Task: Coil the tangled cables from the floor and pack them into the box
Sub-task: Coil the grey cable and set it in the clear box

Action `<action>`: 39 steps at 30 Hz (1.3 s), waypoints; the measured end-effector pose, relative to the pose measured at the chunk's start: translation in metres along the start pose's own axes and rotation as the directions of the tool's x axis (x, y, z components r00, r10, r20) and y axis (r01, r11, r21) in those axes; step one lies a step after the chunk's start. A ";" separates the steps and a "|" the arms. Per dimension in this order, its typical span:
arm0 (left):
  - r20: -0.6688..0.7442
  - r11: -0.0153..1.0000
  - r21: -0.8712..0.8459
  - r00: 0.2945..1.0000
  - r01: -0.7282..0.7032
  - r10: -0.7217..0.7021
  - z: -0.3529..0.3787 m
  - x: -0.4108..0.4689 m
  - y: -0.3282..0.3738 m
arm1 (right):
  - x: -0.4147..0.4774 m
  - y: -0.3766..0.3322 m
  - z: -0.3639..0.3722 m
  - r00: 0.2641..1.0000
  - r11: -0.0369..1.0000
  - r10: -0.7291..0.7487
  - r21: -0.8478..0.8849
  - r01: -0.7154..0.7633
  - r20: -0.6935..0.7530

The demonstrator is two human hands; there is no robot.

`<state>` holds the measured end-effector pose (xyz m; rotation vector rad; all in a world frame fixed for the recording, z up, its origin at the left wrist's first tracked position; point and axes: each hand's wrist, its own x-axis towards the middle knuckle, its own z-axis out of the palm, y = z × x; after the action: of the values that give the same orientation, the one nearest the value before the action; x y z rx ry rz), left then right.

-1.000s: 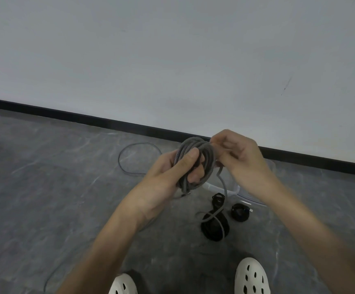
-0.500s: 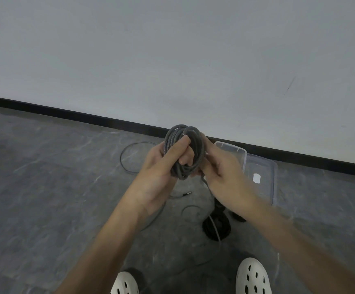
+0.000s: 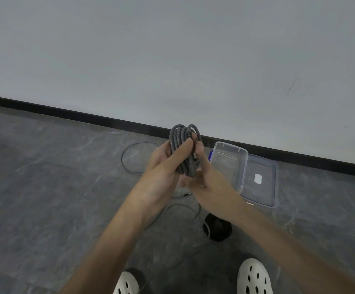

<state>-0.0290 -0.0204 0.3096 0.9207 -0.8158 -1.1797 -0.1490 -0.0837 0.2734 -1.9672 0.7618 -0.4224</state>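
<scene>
Head view: left hand (image 3: pixel 161 177) grips cable coil (image 3: pixel 182 143); lid label (image 3: pixel 258 178) illegible.

Grey cable coil (image 3: pixel 184 149) in both hands (image 3: pixel 161 174) (image 3: pixel 213 184)

Grey floor (image 3: pixel 45 187) bears a clear box (image 3: pixel 228 160), black coil (image 3: pixel 218 229), loose cable (image 3: pixel 122 159).

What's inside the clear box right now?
No cable shows inside the box; its bare bottom shows through. The right hand, holding the gray coil, covers its near left corner.
</scene>
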 end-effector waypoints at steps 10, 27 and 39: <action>-0.247 0.992 -0.022 0.963 -0.121 0.111 -0.006 0.008 0.000 | -0.027 -0.028 0.012 0.969 0.989 0.072 -0.144 -0.039 0.236; -0.312 0.833 0.541 0.892 -0.115 0.326 -0.025 0.013 0.000 | -0.034 -0.050 -0.005 0.877 0.646 0.247 0.604 -0.467 0.413; -0.141 0.506 0.863 0.957 -0.006 0.252 -0.035 0.009 -0.002 | -0.033 -0.046 -0.037 0.878 0.384 0.009 0.809 -0.445 0.479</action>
<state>0.0033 -0.0242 0.2941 1.7578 -1.2700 -0.4206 -0.1793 -0.0692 0.3320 -0.7964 0.3627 -0.1574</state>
